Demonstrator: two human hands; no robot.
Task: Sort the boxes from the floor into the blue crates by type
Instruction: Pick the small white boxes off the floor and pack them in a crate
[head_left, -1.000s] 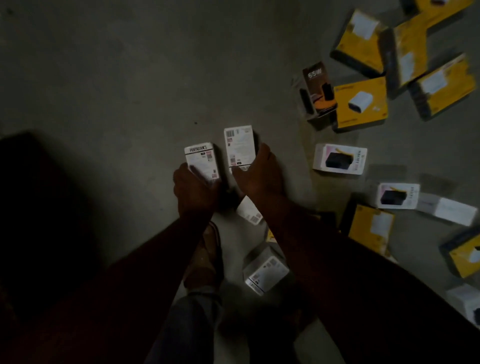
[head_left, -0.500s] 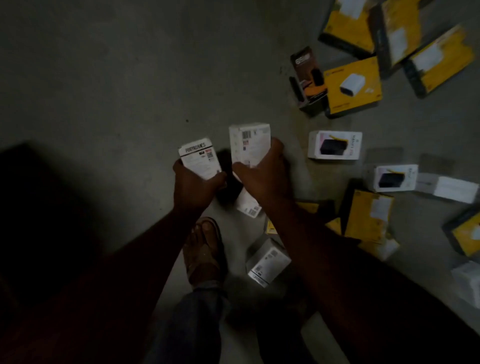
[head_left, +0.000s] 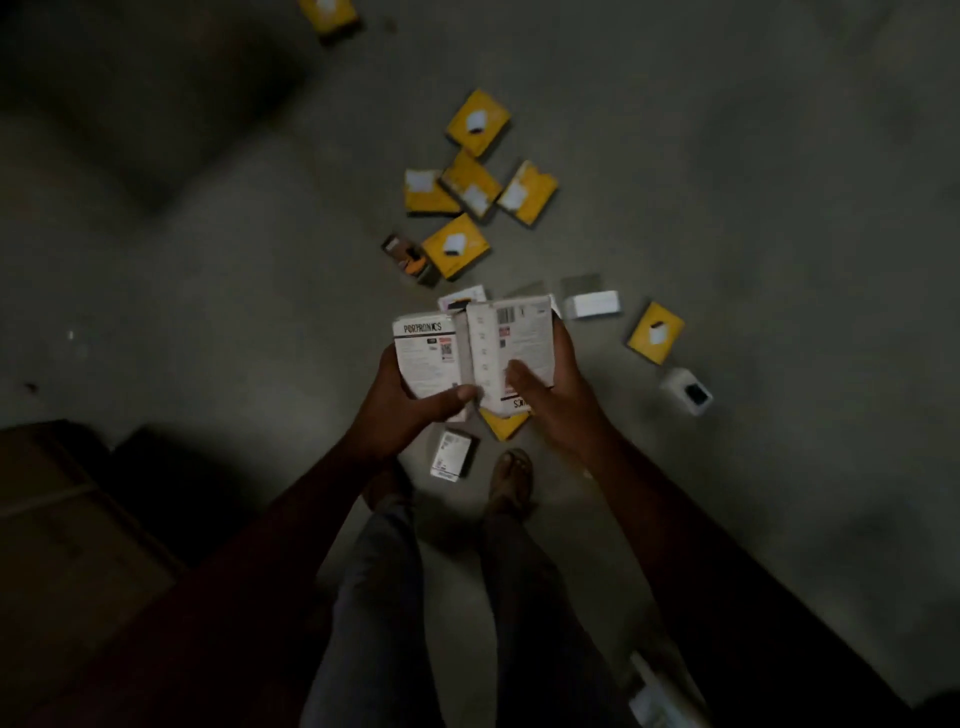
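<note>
My left hand (head_left: 402, 402) grips a white box (head_left: 427, 356) printed with a brand name and codes. Beside it, my right hand (head_left: 553, 392) grips a second white box (head_left: 511, 345) with a barcode label, thumb on its face. The two boxes touch side by side, held above the floor. Below them lie several yellow boxes (head_left: 456, 247), a dark box with orange print (head_left: 408, 257) and more white boxes (head_left: 451, 456). No blue crate shows in this view.
Concrete floor all round, dimly lit. Loose boxes lie at the right: a yellow one (head_left: 655, 332), a white one (head_left: 592, 304) and a small white one (head_left: 687, 391). My sandalled foot (head_left: 511, 475) stands by the boxes. A dark brown surface (head_left: 67, 519) fills the lower left.
I have risen, so the floor boxes look smaller and farther. Both hands lifted their white boxes and brought them together until they touch.
</note>
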